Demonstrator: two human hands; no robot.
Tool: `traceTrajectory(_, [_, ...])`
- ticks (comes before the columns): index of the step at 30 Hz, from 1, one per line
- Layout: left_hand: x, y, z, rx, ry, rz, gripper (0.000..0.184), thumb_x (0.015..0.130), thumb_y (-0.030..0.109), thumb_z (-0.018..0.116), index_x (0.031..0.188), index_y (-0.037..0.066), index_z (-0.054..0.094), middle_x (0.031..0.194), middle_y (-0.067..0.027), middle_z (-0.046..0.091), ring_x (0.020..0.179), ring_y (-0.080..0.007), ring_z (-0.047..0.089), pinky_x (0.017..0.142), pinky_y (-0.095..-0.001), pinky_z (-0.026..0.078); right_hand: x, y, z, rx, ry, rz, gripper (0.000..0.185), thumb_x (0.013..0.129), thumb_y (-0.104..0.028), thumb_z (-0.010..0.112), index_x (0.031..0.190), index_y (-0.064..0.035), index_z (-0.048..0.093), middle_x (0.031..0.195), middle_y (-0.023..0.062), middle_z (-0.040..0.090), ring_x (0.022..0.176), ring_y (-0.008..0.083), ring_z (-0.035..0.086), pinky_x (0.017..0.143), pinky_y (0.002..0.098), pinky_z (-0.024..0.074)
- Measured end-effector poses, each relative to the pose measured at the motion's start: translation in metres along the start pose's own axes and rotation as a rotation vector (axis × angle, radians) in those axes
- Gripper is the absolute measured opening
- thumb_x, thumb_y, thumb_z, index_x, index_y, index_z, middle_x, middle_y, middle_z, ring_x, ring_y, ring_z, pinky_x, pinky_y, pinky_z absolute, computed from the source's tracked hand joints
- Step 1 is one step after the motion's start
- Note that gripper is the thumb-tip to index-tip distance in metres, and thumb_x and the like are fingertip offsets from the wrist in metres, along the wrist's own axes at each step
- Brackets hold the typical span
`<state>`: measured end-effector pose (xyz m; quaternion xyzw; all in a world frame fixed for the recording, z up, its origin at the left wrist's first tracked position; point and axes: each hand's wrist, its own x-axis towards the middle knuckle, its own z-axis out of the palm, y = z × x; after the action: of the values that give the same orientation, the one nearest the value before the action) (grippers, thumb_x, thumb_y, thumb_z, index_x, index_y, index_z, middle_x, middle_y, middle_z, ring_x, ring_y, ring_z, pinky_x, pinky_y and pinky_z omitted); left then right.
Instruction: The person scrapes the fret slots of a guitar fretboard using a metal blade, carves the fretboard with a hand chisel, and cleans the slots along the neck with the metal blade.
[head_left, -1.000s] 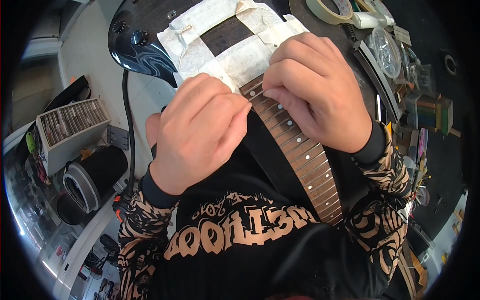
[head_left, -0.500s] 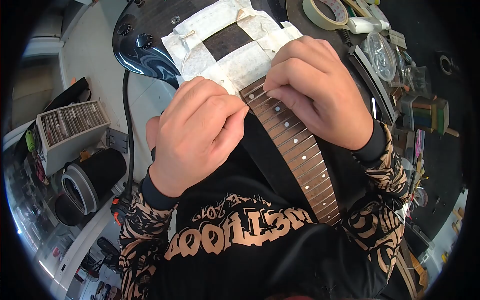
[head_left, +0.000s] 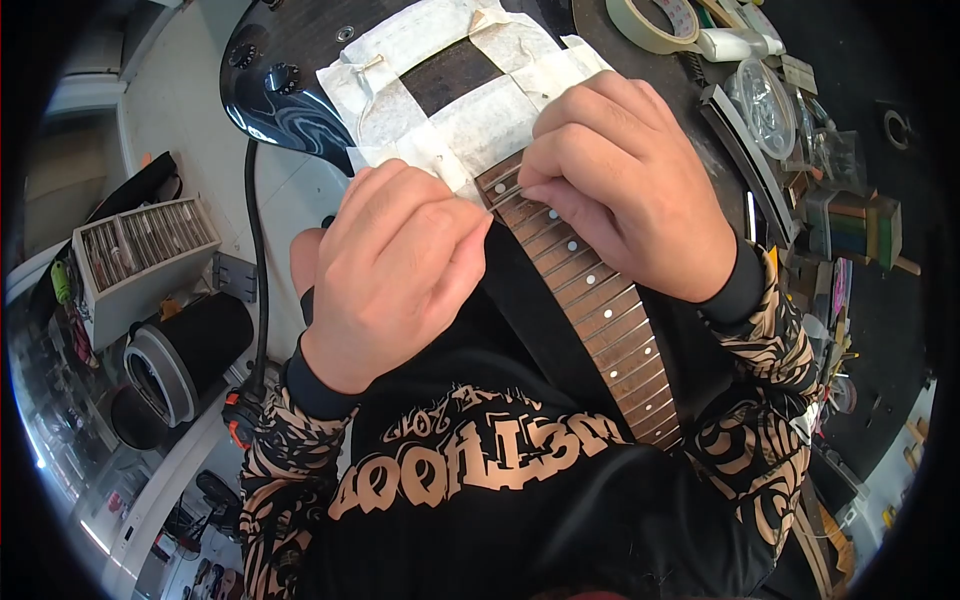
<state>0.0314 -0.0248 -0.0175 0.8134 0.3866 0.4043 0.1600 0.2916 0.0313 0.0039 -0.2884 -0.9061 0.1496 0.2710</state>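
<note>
A dark guitar body (head_left: 300, 110) lies at the top, with pale masking tape (head_left: 485, 115) stuck around a dark rectangle. Its brown fretboard (head_left: 600, 290), with metal frets and white dots, runs down to the lower right. My left hand (head_left: 395, 270) is closed in a pinch at the left edge of the upper fretboard. Opposite it, my right hand (head_left: 630, 185) pinches over the same frets from the right side. A thin strip, seemingly a fret wire, spans between the two sets of fingertips; what each pinch holds is too small to make out.
A tape roll (head_left: 655, 22), a white bottle (head_left: 740, 44) and a clear round container (head_left: 768, 108) are at the upper right, above a long dark bar (head_left: 750, 165). On the left are a box of flat pieces (head_left: 150, 250), a black bin (head_left: 190, 350) and a black cable (head_left: 258, 260).
Both hands stay pinched at the upper frets, with only slight shifts. The guitar and surroundings have moved slightly in view.
</note>
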Motion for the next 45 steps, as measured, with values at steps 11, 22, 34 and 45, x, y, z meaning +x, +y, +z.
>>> traceTrajectory(11, [-0.001,-0.003,0.002,-0.015,0.024,-0.014,0.025,0.086,-0.013,0.089,0.103,0.001,0.076,0.09,-0.0115,0.071,0.077,-0.0301,0.066,0.068,-0.0413,0.052,0.003,-0.002,0.002,-0.036,0.011,-0.006,0.023,0.09,-0.007,0.09,0.107,-0.0111,0.074,0.109,0.0032,0.072,0.108,0.0302,0.068,0.094,0.044,0.051])
traceTrajectory(22, [0.0,-0.007,0.0,0.0,0.017,0.036,0.025,0.086,-0.013,0.09,0.101,0.0,0.077,0.09,-0.0116,0.071,0.077,-0.0306,0.066,0.068,-0.0411,0.052,0.004,-0.002,0.001,-0.044,-0.004,-0.015,0.025,0.087,-0.007,0.091,0.106,-0.011,0.075,0.108,0.0039,0.073,0.11,0.0327,0.068,0.094,0.0453,0.0522])
traceTrajectory(34, [0.012,-0.007,-0.005,-0.014,0.015,0.001,0.021,0.089,-0.013,0.087,0.101,0.001,0.078,0.089,-0.0106,0.072,0.076,-0.0244,0.067,0.067,-0.0371,0.052,0.01,0.007,-0.013,-0.018,-0.037,0.017,0.021,0.094,-0.002,0.087,0.111,-0.0077,0.077,0.113,0.0064,0.074,0.113,0.0341,0.068,0.101,0.0457,0.0536])
traceTrajectory(45, [0.032,-0.004,-0.005,-0.047,-0.058,-0.028,0.019,0.09,-0.013,0.086,0.101,0.001,0.078,0.09,-0.0087,0.071,0.076,-0.0201,0.066,0.066,-0.0334,0.05,-0.004,0.03,-0.036,0.073,-0.01,0.053,0.023,0.097,-0.005,0.089,0.116,-0.0041,0.077,0.116,0.0085,0.074,0.112,0.0323,0.067,0.102,0.043,0.052])
